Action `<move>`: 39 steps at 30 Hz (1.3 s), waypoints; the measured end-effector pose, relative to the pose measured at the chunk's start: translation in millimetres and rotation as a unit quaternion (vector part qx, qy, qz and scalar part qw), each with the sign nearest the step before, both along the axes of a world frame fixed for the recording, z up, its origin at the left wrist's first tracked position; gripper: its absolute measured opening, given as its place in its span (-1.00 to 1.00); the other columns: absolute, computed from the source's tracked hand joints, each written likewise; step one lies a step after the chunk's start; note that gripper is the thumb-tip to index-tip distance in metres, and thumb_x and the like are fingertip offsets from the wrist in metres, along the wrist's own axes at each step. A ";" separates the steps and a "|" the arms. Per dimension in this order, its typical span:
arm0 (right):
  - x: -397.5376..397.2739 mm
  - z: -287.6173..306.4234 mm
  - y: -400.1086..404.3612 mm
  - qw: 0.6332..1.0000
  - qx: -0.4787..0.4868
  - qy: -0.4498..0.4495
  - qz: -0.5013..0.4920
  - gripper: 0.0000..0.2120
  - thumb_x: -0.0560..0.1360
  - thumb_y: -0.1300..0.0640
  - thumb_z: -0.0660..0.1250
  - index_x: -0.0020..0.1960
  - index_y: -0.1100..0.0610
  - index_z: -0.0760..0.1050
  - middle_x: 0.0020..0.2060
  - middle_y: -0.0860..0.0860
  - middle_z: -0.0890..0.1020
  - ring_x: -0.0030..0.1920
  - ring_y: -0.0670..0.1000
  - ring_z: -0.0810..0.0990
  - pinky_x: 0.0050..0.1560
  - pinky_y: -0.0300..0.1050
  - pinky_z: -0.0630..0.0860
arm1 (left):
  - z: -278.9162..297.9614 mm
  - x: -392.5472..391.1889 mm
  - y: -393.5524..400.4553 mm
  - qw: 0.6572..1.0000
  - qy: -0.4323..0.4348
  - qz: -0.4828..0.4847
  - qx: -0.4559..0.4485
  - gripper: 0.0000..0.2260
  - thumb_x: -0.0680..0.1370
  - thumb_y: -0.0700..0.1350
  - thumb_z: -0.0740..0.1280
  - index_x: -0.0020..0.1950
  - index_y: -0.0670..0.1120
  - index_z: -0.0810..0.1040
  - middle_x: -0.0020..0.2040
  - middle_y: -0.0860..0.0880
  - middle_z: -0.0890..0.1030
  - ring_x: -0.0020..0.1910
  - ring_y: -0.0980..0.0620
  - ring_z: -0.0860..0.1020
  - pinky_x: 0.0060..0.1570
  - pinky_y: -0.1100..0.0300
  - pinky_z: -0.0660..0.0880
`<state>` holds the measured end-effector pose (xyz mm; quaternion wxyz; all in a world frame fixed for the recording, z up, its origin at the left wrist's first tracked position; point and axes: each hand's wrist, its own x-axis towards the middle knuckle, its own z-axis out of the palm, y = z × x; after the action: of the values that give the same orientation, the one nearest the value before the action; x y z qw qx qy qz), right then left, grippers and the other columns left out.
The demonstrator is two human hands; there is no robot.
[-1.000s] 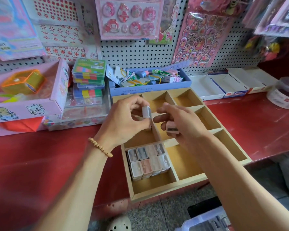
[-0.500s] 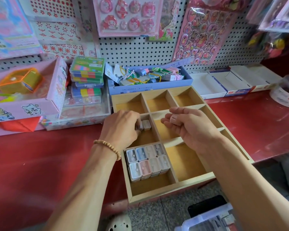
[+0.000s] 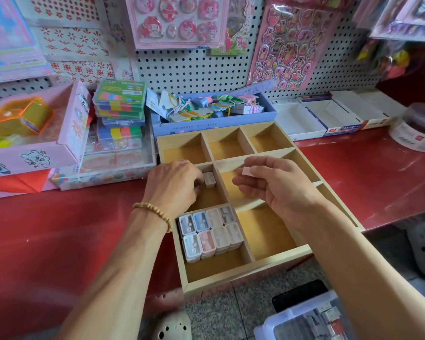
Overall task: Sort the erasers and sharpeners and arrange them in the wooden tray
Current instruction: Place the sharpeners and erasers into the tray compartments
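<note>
Behind the glossy red table (image 3: 353, 173), a white pegboard wall (image 3: 194, 69) hangs thick with sticker sheets, and the pale wooden divided tray (image 3: 233, 284) sits in front of me, its near edge over the table's lip. My left hand (image 3: 174, 185) reaches into the middle-left compartment, fingers curled down beside a small whitish boxy sharpener (image 3: 209, 179) standing against the divider; I cannot tell whether that grip truly holds it or only touches it. My right hand (image 3: 275, 190) hovers above the middle-right compartment, pinching a small pale pink eraser block (image 3: 247, 172) between thumb and fingertips, its long axis roughly left to right. The compartment nearest me on the left holds eight pastel rectangular sharpeners (image 3: 210, 230) packed in two rows. What matters next, I judge, is that the empty compartment floor lies directly below my right grip, so the block needs only a straight drop.
</note>
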<state>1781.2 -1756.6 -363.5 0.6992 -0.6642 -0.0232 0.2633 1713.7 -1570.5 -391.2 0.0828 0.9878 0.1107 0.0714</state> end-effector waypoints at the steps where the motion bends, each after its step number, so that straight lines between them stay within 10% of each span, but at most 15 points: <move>1: -0.3 -0.5 0.0 1.000 -0.004 -0.005 0.000 -0.85 0.59 0.33 0.30 0.14 0.24 0.55 0.01 0.24 0.68 -0.09 0.09 0.73 -0.16 -0.15 0.61 | 0.6 -0.7 0.3 1.000 -0.003 -0.001 -0.007 -0.79 0.52 0.00 0.42 0.14 0.17 0.63 0.06 0.09 0.62 0.08 -0.01 0.59 -0.05 0.12 0.47; 8: -3.2 -1.8 -0.9 0.999 -0.022 -0.030 -0.002 -0.78 0.64 0.12 0.27 0.04 0.24 0.63 -0.03 0.17 0.72 -0.14 0.05 0.72 -0.15 -0.15 0.60 | 8.4 -6.7 12.1 0.996 -0.056 0.057 -0.042 -0.77 0.39 0.15 0.52 -0.08 0.08 0.62 -0.19 0.08 0.69 -0.11 0.02 0.63 -0.03 0.10 0.53; 24: -6.6 -7.3 -1.7 0.999 -0.042 -0.025 -0.011 -0.71 0.59 -0.02 0.34 -0.09 0.20 0.66 -0.34 0.07 0.60 -0.42 -0.05 0.46 -0.40 -0.21 0.42 | -8.1 5.7 -2.5 0.999 -0.044 0.002 0.018 -0.88 0.57 -0.08 0.35 0.00 0.02 0.70 -0.04 0.03 0.62 0.05 -0.03 0.57 0.06 0.05 0.46; 39: -18.6 0.4 25.0 0.992 -0.058 -0.097 -0.056 -0.80 0.57 0.10 0.39 -0.18 0.18 0.57 -0.33 0.11 0.70 -0.48 -0.11 0.56 -0.47 -0.25 0.33 | 21.9 -7.1 -19.5 0.945 -0.189 -0.057 -0.261 -0.56 0.25 0.32 0.38 -0.10 0.02 0.66 -0.26 0.13 0.65 -0.30 0.20 0.58 -0.20 0.13 0.58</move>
<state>1762.6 -1731.7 -363.2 0.6676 -0.7263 -0.0384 0.1588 1706.6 -1590.0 -369.3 0.3612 0.9045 0.0510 0.2210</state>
